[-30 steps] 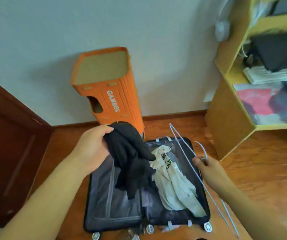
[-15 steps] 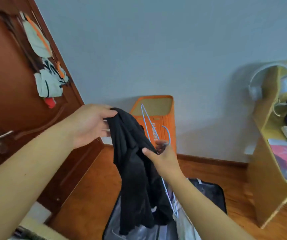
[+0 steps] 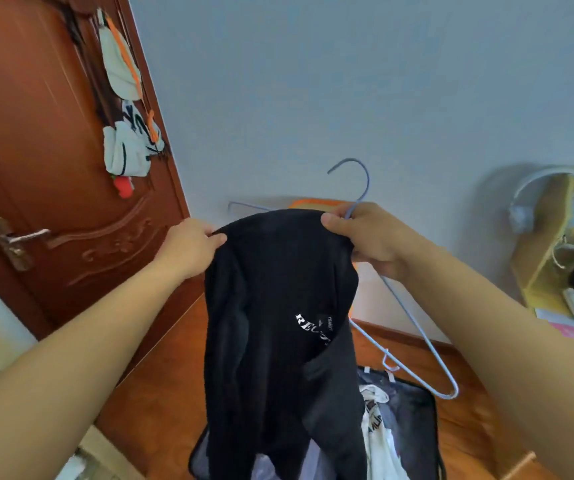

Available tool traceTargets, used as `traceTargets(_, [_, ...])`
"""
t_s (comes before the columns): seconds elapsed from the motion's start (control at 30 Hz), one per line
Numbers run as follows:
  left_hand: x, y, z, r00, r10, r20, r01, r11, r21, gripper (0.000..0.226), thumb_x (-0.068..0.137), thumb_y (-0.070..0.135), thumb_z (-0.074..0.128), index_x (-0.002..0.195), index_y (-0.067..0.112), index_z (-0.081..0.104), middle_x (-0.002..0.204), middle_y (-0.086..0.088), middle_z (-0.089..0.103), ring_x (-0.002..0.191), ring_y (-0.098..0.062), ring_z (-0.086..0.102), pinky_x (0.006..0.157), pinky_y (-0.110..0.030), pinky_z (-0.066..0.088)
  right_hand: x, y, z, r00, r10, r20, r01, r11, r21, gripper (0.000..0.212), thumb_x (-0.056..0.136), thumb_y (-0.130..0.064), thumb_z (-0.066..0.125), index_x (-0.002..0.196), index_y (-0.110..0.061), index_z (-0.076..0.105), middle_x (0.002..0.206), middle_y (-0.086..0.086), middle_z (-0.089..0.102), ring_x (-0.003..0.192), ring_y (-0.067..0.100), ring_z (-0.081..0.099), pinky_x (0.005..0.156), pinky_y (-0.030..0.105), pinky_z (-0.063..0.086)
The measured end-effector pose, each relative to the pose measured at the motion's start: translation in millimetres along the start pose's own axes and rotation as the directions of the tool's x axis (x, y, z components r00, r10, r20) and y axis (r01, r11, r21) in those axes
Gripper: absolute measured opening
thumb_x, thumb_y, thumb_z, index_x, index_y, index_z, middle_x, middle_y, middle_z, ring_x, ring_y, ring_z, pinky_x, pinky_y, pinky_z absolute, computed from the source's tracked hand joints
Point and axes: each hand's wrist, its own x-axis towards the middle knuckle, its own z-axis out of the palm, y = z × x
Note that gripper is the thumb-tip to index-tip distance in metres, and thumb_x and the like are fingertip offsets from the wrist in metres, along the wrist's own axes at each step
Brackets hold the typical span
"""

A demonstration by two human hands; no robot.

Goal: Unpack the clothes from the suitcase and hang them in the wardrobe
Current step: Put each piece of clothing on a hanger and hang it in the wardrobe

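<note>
A black garment [image 3: 278,323] with white lettering hangs in front of me, held up by its top edge. My left hand [image 3: 188,247] pinches the garment's left corner. My right hand [image 3: 365,237] grips the right corner together with a light blue wire hanger [image 3: 417,334], whose hook rises above my fingers. Below, the open dark suitcase [image 3: 413,407] lies on the floor with a white printed garment [image 3: 379,431] inside. The black garment hides most of the suitcase. No wardrobe is in view.
A brown wooden door [image 3: 36,168] with a metal handle [image 3: 19,237] stands at left, with white cloth items [image 3: 126,147] hanging on it. A yellow shelf unit [image 3: 555,254] with stacked things is at right. An orange box [image 3: 313,203] peeks out behind the garment against the wall.
I lifted the black garment out of the suitcase and up to chest height. My right hand brought the hanger up and took the garment's other corner. The view tilted upward.
</note>
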Motion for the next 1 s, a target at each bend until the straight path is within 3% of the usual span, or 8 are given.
traceTargets(0.1, [-25.3, 20.4, 29.4, 0.996, -0.036, 0.083, 0.065, 0.925, -0.375, 0.006, 0.100, 0.020, 0.060, 0.104, 0.016, 0.060, 0.079, -0.010, 0.068, 0.056, -0.020, 0.064, 0.054, -0.034, 0.055, -4.2, -8.6, -0.8, 1.000, -0.005, -0.021, 0.003, 0.994, -0.108, 0.022, 0.099, -0.021, 0.058, 0.077, -0.016, 0.063, 0.077, 0.006, 0.056, 0.073, 0.019, 0.052, 0.067, 0.035, 0.043])
traceTargets(0.27, [-101.3, 70.2, 55.6, 0.954, 0.230, 0.190, -0.008, 0.655, -0.756, 0.022, 0.095, 0.025, 0.070, 0.109, 0.014, 0.057, 0.093, -0.007, 0.068, 0.076, -0.021, 0.071, 0.077, -0.043, 0.062, -13.6, -4.2, 10.7, 1.000, -0.013, 0.004, 0.014, 0.968, -0.251, 0.026, 0.096, -0.020, 0.062, 0.079, 0.000, 0.059, 0.072, 0.011, 0.049, 0.065, 0.021, 0.048, 0.059, 0.036, 0.043])
traceTargets(0.33, [-116.2, 78.5, 73.7, 0.943, 0.291, 0.160, -0.103, 0.714, -0.693, 0.024, 0.091, 0.028, 0.074, 0.105, 0.019, 0.058, 0.096, -0.004, 0.066, 0.083, -0.020, 0.069, 0.077, -0.036, 0.061, -15.4, -1.0, 19.0, 1.000, -0.014, -0.025, 0.007, 0.965, -0.262, 0.028, 0.096, -0.019, 0.062, 0.084, 0.006, 0.059, 0.074, 0.014, 0.052, 0.066, 0.023, 0.050, 0.060, 0.038, 0.047])
traceTargets(0.43, [-120.7, 79.0, 90.6, 0.955, 0.276, 0.112, -0.150, 0.770, -0.620, 0.021, 0.090, 0.027, 0.076, 0.099, 0.021, 0.058, 0.094, -0.004, 0.066, 0.082, -0.022, 0.066, 0.073, -0.033, 0.059, -19.0, 1.2, 23.1, 0.997, -0.023, -0.080, -0.001, 0.955, -0.295, 0.024, 0.096, -0.021, 0.061, 0.077, -0.008, 0.055, 0.073, 0.011, 0.045, 0.065, 0.022, 0.042, 0.061, 0.036, 0.040])
traceTargets(0.57, [-117.8, 76.8, 95.6, 0.916, 0.328, 0.231, -0.073, 0.703, -0.707, 0.009, 0.098, 0.012, 0.066, 0.101, 0.009, 0.058, 0.101, -0.023, 0.062, 0.082, -0.041, 0.067, 0.074, -0.047, 0.063, -25.6, 4.2, 19.7, 0.997, 0.000, -0.077, -0.028, 0.930, -0.366, 0.033, 0.097, -0.026, 0.061, 0.069, -0.013, 0.050, 0.069, 0.006, 0.043, 0.062, 0.017, 0.038, 0.056, 0.028, 0.032])
traceTargets(0.7, [-117.4, 80.9, 97.1, 0.957, 0.232, 0.173, -0.013, 0.631, -0.775, 0.013, 0.099, 0.021, 0.056, 0.095, 0.010, 0.053, 0.094, -0.027, 0.057, 0.081, -0.028, 0.060, 0.076, -0.056, 0.056, -31.2, 12.4, 15.4, 0.997, -0.017, -0.080, -0.015, 0.926, -0.377, 0.034, 0.097, -0.031, 0.061, 0.072, -0.010, 0.049, 0.071, 0.010, 0.042, 0.064, 0.018, 0.037, 0.059, 0.031, 0.032])
traceTargets(0.87, [-112.1, 86.1, 88.9, 0.983, 0.185, 0.015, -0.131, 0.751, -0.647, 0.017, 0.100, 0.009, 0.051, 0.084, 0.014, 0.048, 0.070, 0.005, 0.048, 0.062, -0.005, 0.044, 0.057, -0.022, 0.034, -55.1, 50.5, -4.3, 0.990, 0.061, 0.123, -0.050, 0.994, -0.093, 0.032, 0.078, -0.013, 0.078, 0.096, 0.005, 0.058, 0.082, 0.012, 0.063, 0.076, 0.018, 0.060, 0.073, 0.033, 0.049])
traceTargets(1.0, [-108.5, 89.0, 78.8, 0.974, 0.223, -0.031, -0.208, 0.838, -0.505, 0.012, 0.102, 0.008, 0.047, 0.090, 0.006, 0.045, 0.073, -0.001, 0.044, 0.066, -0.014, 0.040, 0.059, -0.030, 0.033, -73.5, 110.6, 4.6, 0.987, 0.116, -0.107, -0.156, 0.804, -0.573, 0.019, 0.073, 0.000, 0.059, 0.079, -0.015, 0.049, 0.075, 0.006, 0.062, 0.075, 0.026, 0.062, 0.060, 0.031, 0.045])
